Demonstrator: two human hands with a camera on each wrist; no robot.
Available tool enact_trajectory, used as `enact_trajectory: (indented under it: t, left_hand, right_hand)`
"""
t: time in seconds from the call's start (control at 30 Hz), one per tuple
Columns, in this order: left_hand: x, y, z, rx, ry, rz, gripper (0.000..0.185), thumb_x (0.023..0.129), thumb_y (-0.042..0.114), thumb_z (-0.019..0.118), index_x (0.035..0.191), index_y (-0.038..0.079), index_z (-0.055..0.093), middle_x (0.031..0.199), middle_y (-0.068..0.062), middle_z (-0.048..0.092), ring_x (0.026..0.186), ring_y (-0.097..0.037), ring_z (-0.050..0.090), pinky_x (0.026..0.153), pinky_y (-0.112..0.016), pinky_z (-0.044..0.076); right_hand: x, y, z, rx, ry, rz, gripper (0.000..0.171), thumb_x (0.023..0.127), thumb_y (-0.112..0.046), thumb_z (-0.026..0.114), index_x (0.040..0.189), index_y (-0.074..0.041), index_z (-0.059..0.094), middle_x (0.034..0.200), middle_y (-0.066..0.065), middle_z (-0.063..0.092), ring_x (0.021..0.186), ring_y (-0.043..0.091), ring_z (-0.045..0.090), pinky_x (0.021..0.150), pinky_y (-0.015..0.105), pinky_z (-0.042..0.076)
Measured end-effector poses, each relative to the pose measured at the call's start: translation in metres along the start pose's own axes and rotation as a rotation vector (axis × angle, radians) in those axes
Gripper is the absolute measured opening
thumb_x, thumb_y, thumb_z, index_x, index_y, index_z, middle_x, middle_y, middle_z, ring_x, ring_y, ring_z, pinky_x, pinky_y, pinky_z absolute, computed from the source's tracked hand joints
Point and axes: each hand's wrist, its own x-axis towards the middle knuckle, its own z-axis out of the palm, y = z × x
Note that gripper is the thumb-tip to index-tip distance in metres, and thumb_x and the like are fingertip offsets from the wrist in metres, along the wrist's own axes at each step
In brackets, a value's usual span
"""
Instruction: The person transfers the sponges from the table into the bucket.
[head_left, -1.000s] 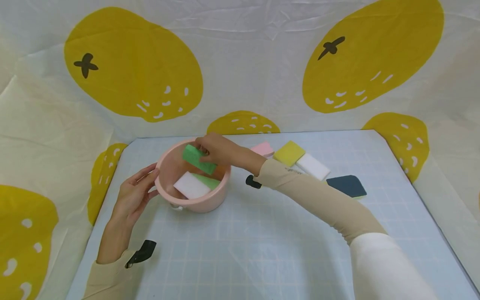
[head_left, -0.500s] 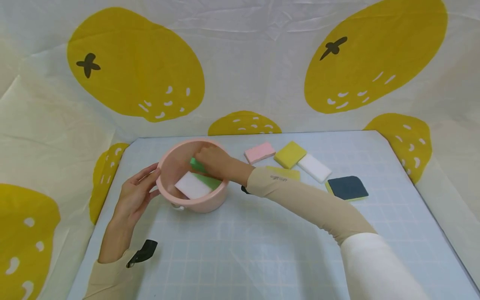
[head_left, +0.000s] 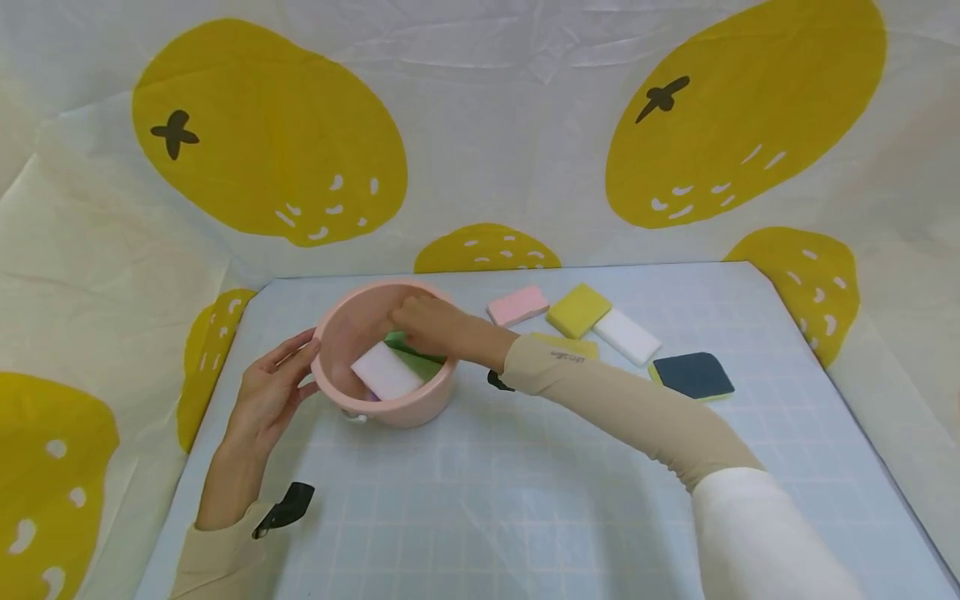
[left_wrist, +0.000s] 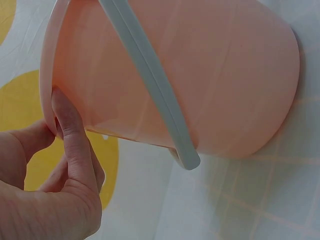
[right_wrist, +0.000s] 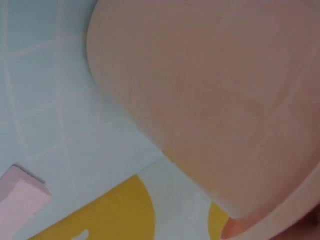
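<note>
A pink bucket stands upright at the left of the table. My left hand pinches its rim; the left wrist view shows thumb and index finger on either side of the rim. My right hand reaches down into the bucket over the right rim, directly above a green sponge. Its fingertips are hidden, so I cannot tell whether they still hold that sponge. Also inside lie a white sponge and a second green sponge. A pale handle hangs down the bucket's side.
Right of the bucket lie a pink sponge, a yellow sponge, a white sponge and a dark-topped sponge. Another yellow sponge is partly covered by the right sleeve. A fruit-print cloth rises behind the table.
My right hand has lowered the green sponge from near the rim into the bucket, where it now sits beside the white one. My left hand has stayed on the rim.
</note>
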Motion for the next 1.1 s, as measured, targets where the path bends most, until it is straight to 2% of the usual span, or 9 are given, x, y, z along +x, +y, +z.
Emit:
enact_trajectory:
  t: [0.13, 0.27, 0.43, 0.6, 0.73, 0.9, 1.1]
  left_hand:
    - [0.000, 0.001, 0.000, 0.004, 0.000, -0.004, 0.076, 0.085, 0.038, 0.083, 0.150, 0.014, 0.053, 0.125, 0.010, 0.065, 0.104, -0.008, 0.065, 0.083, -0.023, 0.059]
    - [0.000, 0.001, -0.001, -0.004, -0.005, -0.007, 0.075, 0.086, 0.037, 0.083, 0.150, 0.014, 0.053, 0.126, 0.009, 0.064, 0.104, -0.008, 0.065, 0.083, -0.023, 0.059]
    - [0.000, 0.000, -0.002, -0.015, -0.015, -0.002, 0.071, 0.087, 0.036, 0.082, 0.149, 0.014, 0.055, 0.124, 0.010, 0.066, 0.102, -0.007, 0.066, 0.083, -0.023, 0.059]
    - [-0.001, -0.001, -0.002, -0.027, -0.010, -0.002, 0.070, 0.086, 0.036, 0.083, 0.147, 0.015, 0.057, 0.122, 0.011, 0.067, 0.101, -0.006, 0.067, 0.082, -0.023, 0.059]
    - [-0.001, 0.000, -0.001, -0.018, -0.006, -0.007, 0.072, 0.086, 0.037, 0.083, 0.149, 0.015, 0.055, 0.122, 0.011, 0.067, 0.101, -0.006, 0.067, 0.083, -0.023, 0.059]
    - [0.000, 0.000, 0.000, -0.015, -0.008, -0.014, 0.075, 0.085, 0.038, 0.083, 0.150, 0.015, 0.053, 0.123, 0.011, 0.066, 0.100, -0.005, 0.067, 0.083, -0.023, 0.059]
    - [0.000, 0.000, -0.001, -0.022, -0.017, -0.013, 0.074, 0.086, 0.037, 0.083, 0.150, 0.015, 0.053, 0.121, 0.011, 0.067, 0.099, -0.006, 0.067, 0.082, -0.022, 0.059]
  right_hand:
    - [-0.007, 0.001, -0.010, 0.049, 0.049, -0.043, 0.017, 0.103, -0.011, 0.062, 0.116, 0.000, 0.065, 0.100, 0.011, 0.066, 0.086, 0.022, 0.057, 0.083, 0.028, 0.048]
    - [-0.016, 0.002, -0.022, 0.156, 0.098, -0.059, 0.017, 0.102, -0.010, 0.063, 0.115, 0.002, 0.064, 0.101, 0.011, 0.063, 0.084, 0.021, 0.053, 0.078, 0.026, 0.047]
    - [-0.027, 0.007, -0.033, 0.253, 0.149, -0.078, 0.022, 0.100, -0.011, 0.068, 0.118, 0.001, 0.066, 0.107, 0.013, 0.066, 0.094, 0.024, 0.058, 0.083, 0.026, 0.050]
    - [-0.036, 0.016, -0.040, 0.380, 0.174, -0.037, 0.024, 0.100, -0.010, 0.068, 0.121, 0.000, 0.067, 0.113, 0.013, 0.068, 0.101, 0.022, 0.062, 0.089, 0.025, 0.053]
    - [-0.045, 0.026, -0.044, 0.487, 0.210, -0.022, 0.025, 0.099, -0.010, 0.069, 0.120, 0.001, 0.066, 0.114, 0.014, 0.068, 0.102, 0.022, 0.063, 0.092, 0.031, 0.055]
    - [-0.056, 0.037, -0.047, 0.554, 0.248, -0.014, 0.027, 0.099, -0.014, 0.071, 0.120, 0.002, 0.065, 0.114, 0.013, 0.068, 0.102, 0.021, 0.063, 0.093, 0.032, 0.055]
    - [-0.071, 0.051, -0.049, 0.597, 0.311, 0.037, 0.026, 0.096, -0.012, 0.075, 0.117, 0.001, 0.067, 0.112, 0.012, 0.069, 0.100, 0.021, 0.064, 0.092, 0.033, 0.056]
